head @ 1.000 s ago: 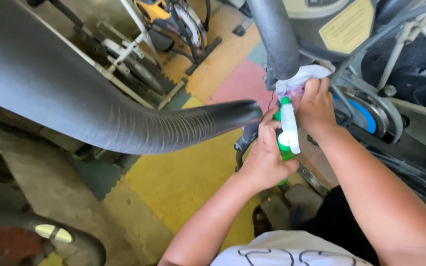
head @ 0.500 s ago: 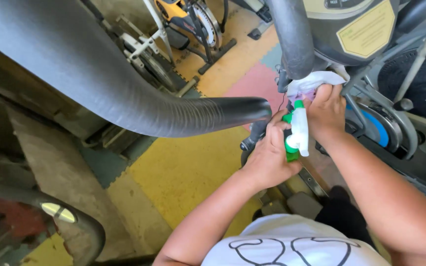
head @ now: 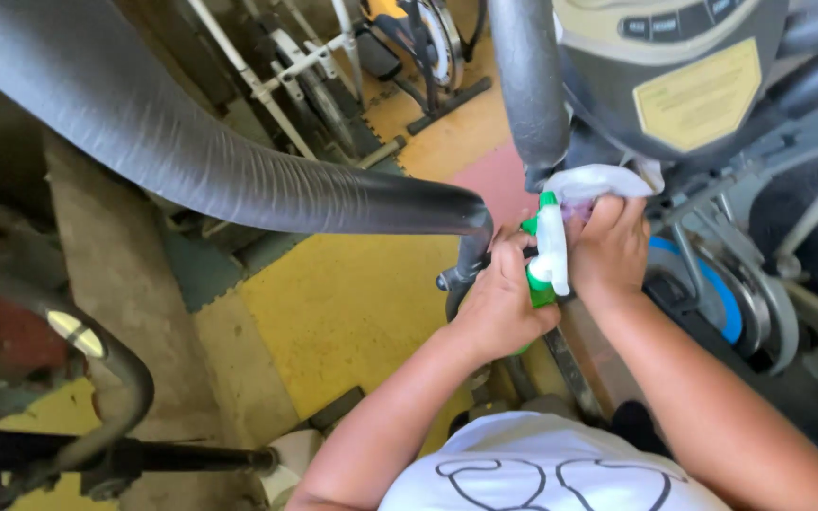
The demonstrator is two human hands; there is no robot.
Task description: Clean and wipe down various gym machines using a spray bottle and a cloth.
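Note:
My left hand [head: 502, 301] grips a green spray bottle with a white trigger head [head: 550, 248], nozzle pointing up. Right beside it, my right hand [head: 608, 248] presses a white cloth [head: 595, 180] against the base of a grey padded handlebar [head: 528, 85] of an exercise machine. The two hands touch around the bottle. The bottle's body is mostly hidden behind my left hand. A grey console [head: 674, 66] with a yellow label sits just above the cloth.
A long padded handlebar [head: 191, 161] sweeps across from the upper left and ends near my left hand. A flywheel with a blue ring [head: 721, 303] lies at the right. Other exercise machines [head: 409, 47] stand behind on yellow and red floor mats [head: 352, 303].
The view has shifted so the hands sit higher and closer to the console. Both hands keep their hold; the cloth stays at the handlebar base.

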